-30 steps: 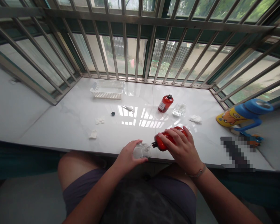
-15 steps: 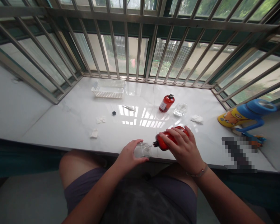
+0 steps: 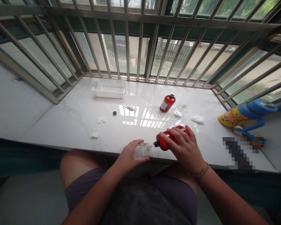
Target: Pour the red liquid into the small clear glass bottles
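My right hand (image 3: 181, 143) is wrapped round a red bottle (image 3: 164, 142), tipped so that its black neck points left. A thin clear stream seems to run from the neck toward a small clear container (image 3: 143, 150). Thumb and fingers of my left hand (image 3: 132, 156) grip that container from its left side, at the counter's front edge. Farther back a second red bottle (image 3: 167, 103) with a white label and black top stands upright. A small black cap (image 3: 114, 113) lies on the counter to the left.
A white perforated basket (image 3: 110, 90) sits near the window bars. Tweezers (image 3: 130, 108), a clear packet (image 3: 181, 109) and crumpled white tissue (image 3: 197, 119) lie about on the white counter (image 3: 70, 125). At right, a blue-and-yellow bottle (image 3: 245, 114) leans beside a blurred dark patch.
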Motion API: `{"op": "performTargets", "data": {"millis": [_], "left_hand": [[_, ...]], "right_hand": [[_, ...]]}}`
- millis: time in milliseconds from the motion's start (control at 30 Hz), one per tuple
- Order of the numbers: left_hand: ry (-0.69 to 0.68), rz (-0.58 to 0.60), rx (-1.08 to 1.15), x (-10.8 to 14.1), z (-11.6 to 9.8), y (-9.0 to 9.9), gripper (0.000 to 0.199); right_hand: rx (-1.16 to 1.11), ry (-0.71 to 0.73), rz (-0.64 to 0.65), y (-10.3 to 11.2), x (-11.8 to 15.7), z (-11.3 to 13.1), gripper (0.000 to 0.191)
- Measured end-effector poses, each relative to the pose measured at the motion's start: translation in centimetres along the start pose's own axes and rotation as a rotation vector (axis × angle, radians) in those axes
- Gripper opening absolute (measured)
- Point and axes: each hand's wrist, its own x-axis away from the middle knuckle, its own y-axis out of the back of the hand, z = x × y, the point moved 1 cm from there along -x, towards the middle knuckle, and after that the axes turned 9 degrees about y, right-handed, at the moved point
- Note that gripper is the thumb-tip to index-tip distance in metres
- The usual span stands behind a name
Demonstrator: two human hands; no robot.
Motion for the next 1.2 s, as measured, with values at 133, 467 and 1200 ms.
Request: {"op": "performTargets", "data": {"millis": [133,467,1200], "left_hand": [[-0.002,-0.004,-0.003,-0.02,0.01,0.01,0.076],[0.006,-0.007,-0.005,-0.05,-0.2,0.07,0.075],[0.0,-0.004,-0.01,-0.11,-0.06,0.06,0.075]], "right_hand": [[0.007,0.01,-0.005,0.1,-0.07,0.02,0.054],[0.01,0.02,0.0,0.26,-0.25,0.02,0.053],[0.024,0.035,0.013,0.29,-0.26,-0.08,0.056]]}}
